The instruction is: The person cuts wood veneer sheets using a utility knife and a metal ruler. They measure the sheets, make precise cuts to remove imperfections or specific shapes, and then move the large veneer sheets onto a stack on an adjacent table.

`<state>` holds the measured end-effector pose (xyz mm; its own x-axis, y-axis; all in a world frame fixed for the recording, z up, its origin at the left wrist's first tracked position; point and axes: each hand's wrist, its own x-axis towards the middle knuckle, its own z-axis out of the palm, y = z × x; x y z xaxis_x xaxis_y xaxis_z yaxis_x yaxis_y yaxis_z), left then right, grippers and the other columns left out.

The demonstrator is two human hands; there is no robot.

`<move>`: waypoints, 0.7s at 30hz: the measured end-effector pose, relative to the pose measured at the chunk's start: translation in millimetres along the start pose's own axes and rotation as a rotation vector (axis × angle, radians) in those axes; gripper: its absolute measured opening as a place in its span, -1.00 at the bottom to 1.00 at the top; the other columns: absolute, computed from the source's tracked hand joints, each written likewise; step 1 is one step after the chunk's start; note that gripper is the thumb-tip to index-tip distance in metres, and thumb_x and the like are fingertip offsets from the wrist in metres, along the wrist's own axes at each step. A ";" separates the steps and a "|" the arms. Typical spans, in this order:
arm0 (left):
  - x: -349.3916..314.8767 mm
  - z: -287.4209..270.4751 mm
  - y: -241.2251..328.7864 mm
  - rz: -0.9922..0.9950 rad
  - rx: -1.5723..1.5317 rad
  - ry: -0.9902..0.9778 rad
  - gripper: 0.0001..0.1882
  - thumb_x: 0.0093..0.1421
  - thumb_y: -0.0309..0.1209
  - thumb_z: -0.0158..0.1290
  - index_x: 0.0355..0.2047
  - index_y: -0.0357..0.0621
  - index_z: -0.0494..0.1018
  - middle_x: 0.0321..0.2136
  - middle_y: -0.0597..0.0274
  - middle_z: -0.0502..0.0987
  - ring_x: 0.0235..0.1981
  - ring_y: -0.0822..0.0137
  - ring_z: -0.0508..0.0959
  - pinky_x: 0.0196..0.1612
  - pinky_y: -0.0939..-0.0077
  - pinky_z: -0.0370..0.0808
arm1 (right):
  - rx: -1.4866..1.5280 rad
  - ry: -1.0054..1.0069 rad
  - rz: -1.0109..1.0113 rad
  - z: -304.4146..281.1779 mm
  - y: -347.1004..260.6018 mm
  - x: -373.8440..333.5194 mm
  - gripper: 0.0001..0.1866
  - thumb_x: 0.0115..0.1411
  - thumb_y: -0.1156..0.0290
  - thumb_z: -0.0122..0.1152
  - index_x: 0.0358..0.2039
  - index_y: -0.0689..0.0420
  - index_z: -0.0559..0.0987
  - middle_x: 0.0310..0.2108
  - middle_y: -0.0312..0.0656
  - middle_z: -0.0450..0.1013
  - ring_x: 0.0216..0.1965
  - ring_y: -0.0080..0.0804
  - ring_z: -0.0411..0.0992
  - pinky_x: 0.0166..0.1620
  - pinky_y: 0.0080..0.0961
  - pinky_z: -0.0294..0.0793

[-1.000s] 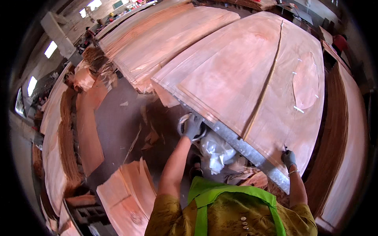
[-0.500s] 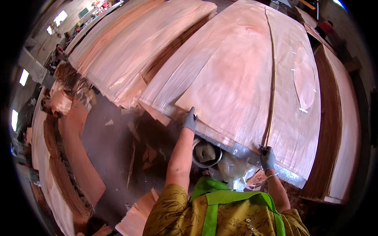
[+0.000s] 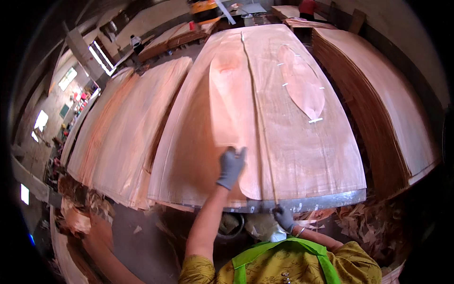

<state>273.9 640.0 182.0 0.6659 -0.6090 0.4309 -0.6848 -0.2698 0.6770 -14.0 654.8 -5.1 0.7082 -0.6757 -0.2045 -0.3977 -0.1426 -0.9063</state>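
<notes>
My left hand (image 3: 231, 166), in a grey glove, is closed on the near edge of a thin wood veneer sheet (image 3: 229, 106). That sheet's left part is raised and curls over, with a shadow on the wood to its left. At the table's near edge my right hand (image 3: 284, 218), also gloved, is closed around the near end of a long thin stick (image 3: 260, 128). The stick lies lengthwise over the wood toward the far end. Right of it, a leaf-shaped veneer patch (image 3: 303, 90) is edged with short white tape pieces.
A metal strip (image 3: 307, 202) runs along the near table edge. Below it are a bucket (image 3: 230, 226) and a clear plastic bag (image 3: 263, 227). Veneer stacks stand left (image 3: 124, 128) and right (image 3: 383, 94). Wood scraps (image 3: 366, 227) lie low right. A person in red (image 3: 308, 7) is far back.
My left hand has moved inward over the table, lifting and folding the veneer's left edge toward the right. My right hand still holds the stick's near end. The view has tilted up and turned.
</notes>
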 end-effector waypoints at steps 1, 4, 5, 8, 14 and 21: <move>-4.4 24.2 33.3 0.033 0.046 -0.159 -0.60 0.09 -0.12 0.08 -0.62 -0.24 0.41 -0.65 -0.08 0.46 -0.59 0.10 0.49 -0.50 0.18 0.37 | -0.016 -0.011 0.015 2.0 0.4 -4.7 -0.72 0.15 0.26 0.10 -0.28 0.23 0.46 -0.46 0.09 0.48 -0.41 0.00 0.48 -0.31 -0.26 0.44; -21.2 112.8 95.5 0.225 0.159 -0.483 -0.69 0.10 -0.18 -0.05 -0.50 -0.19 0.45 -0.54 -0.14 0.50 -0.51 -0.08 0.53 -0.42 0.07 0.47 | -0.044 -0.168 0.081 9.3 25.9 -3.4 -0.67 0.16 0.17 0.08 -0.25 0.20 0.40 -0.47 0.11 0.47 -0.44 0.06 0.47 -0.34 -0.19 0.43; -31.6 149.7 109.4 0.304 0.138 -0.478 -0.72 0.08 -0.22 -0.07 -0.50 -0.19 0.46 -0.55 -0.13 0.50 -0.53 -0.08 0.53 -0.46 0.04 0.46 | 0.082 -0.227 0.098 7.5 39.3 1.2 -0.66 0.15 0.17 0.09 -0.25 0.21 0.36 -0.48 0.12 0.46 -0.44 0.10 0.45 -0.34 -0.15 0.42; -70.7 218.8 106.4 0.290 0.322 -0.736 -0.70 0.06 -0.19 -0.07 -0.46 -0.17 0.48 -0.51 -0.07 0.54 -0.49 -0.04 0.55 -0.40 0.11 0.49 | 0.045 -0.364 0.052 -7.2 17.4 -6.9 -0.67 0.16 0.20 0.06 -0.24 0.22 0.36 -0.40 0.16 0.46 -0.35 0.12 0.44 -0.28 -0.12 0.40; -112.1 247.8 142.5 0.359 0.306 -1.034 -0.70 0.04 -0.24 -0.08 -0.46 -0.18 0.54 -0.46 -0.08 0.55 -0.39 -0.04 0.57 -0.31 0.09 0.48 | 0.001 -0.319 -0.281 -50.5 14.9 7.3 -0.65 0.17 0.24 -0.01 -0.13 0.22 0.41 -0.25 0.13 0.46 -0.28 0.02 0.43 -0.20 -0.20 0.38; -109.4 159.4 123.3 0.414 -0.132 -1.070 -0.57 0.05 -0.19 0.02 -0.16 -0.25 0.43 -0.23 -0.12 0.52 -0.19 -0.03 0.52 -0.07 0.25 0.43 | -0.121 -0.470 0.048 -72.3 0.0 -5.3 -0.69 0.22 0.20 0.00 -0.37 0.21 0.53 -0.59 -0.16 0.48 -0.54 -0.46 0.42 -0.40 -0.42 0.43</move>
<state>69.5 554.5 123.3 -0.2369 -0.9703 -0.0485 -0.7136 0.1399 0.6865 -59.9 606.2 22.8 0.8632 -0.2881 -0.4146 -0.4812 -0.2212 -0.8482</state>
